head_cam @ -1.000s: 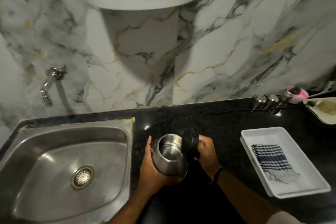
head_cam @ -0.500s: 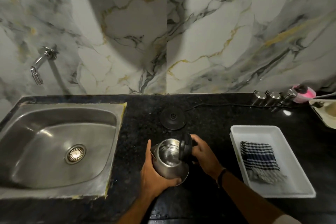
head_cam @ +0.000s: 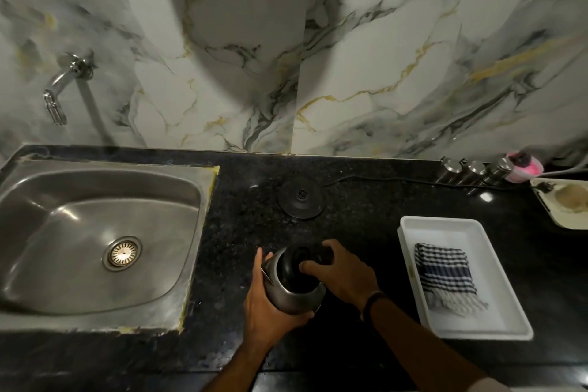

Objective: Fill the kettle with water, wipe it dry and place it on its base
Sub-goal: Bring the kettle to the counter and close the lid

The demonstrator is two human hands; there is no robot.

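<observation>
The kettle (head_cam: 291, 288) is a small steel one with a black lid (head_cam: 297, 270), and it is held just above the near part of the dark counter (head_cam: 356, 232), between the sink and the white tray. The lid lies down over its mouth. The left hand (head_cam: 270, 309) wraps the steel body from the left and from below, thumb up along the far side, fingers curled under the bottom, so it is gripping the kettle. The right hand (head_cam: 342, 270) comes in from the right with the wrist bent, its fingers spread over the lid and the handle side, a fingertip pressed on the lid; how firmly it grasps the handle cannot be told. A dark band sits on the right wrist.

The round black base (head_cam: 302, 198) lies bare farther back on the counter, its cord running off to the right. In the tray (head_cam: 445, 226) lies a folded checked cloth (head_cam: 445, 274). The steel sink (head_cam: 95, 242) is at the left, with a tap (head_cam: 62, 83) on the marble wall above it.
</observation>
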